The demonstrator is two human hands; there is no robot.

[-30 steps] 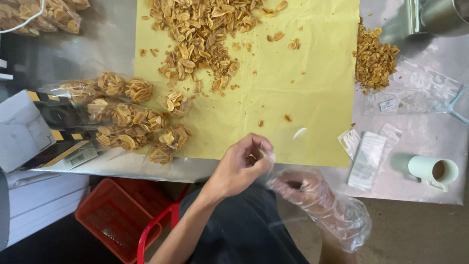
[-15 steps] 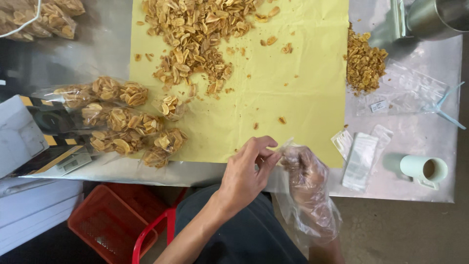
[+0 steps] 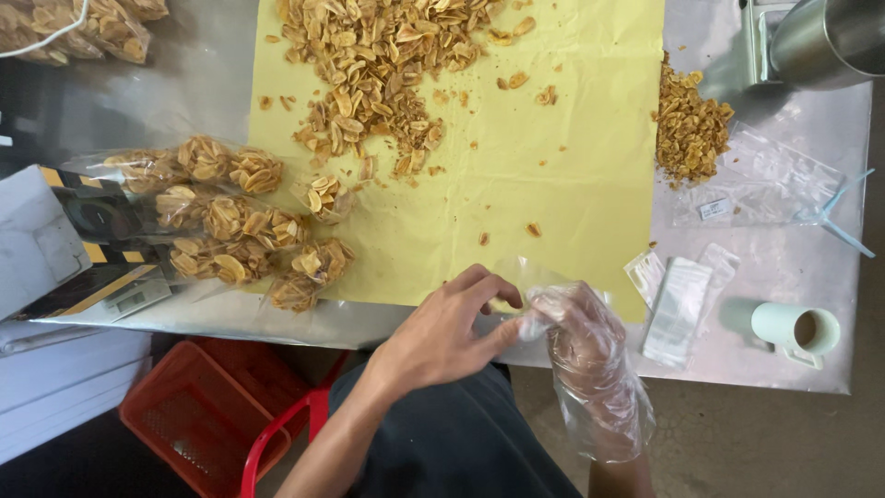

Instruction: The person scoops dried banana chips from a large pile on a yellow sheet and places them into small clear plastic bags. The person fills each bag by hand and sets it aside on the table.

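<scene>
Clear, thin plastic is what both hands meet on: a small see-through bag [image 3: 527,281] held at the near edge of the table [image 3: 793,277], just over the front border of the yellow sheet [image 3: 553,184]. The left hand [image 3: 442,332] is bare, its grip pressed together with thumb and forefinger pinching the bag's edge. The right hand [image 3: 585,346] wears a loose transparent glove that runs up the wrist; its fingers are curled onto the same film from the other side, though how firmly they close cannot be told through the glove.

Such a bag should be almost weightless, limp and a little slippery, more so against the glove. It looks best taken by the two lips of its mouth, one per hand, since anywhere else the film would only crumple. Whether anything is in it cannot be made out.

Left of the hands lie filled bags [image 3: 230,221], swollen with golden chips, which look brittle and would break under a squeeze. On the yellow sheet a loose heap of chips [image 3: 378,65] spreads with crumbs about it; a smaller pile [image 3: 690,129] sits on the bare metal to the right. Flat empty bags [image 3: 680,295] lie just right of the gloved hand, beside a pale green roll of tape [image 3: 797,329]. Below the table stands a red basket [image 3: 184,420].
</scene>
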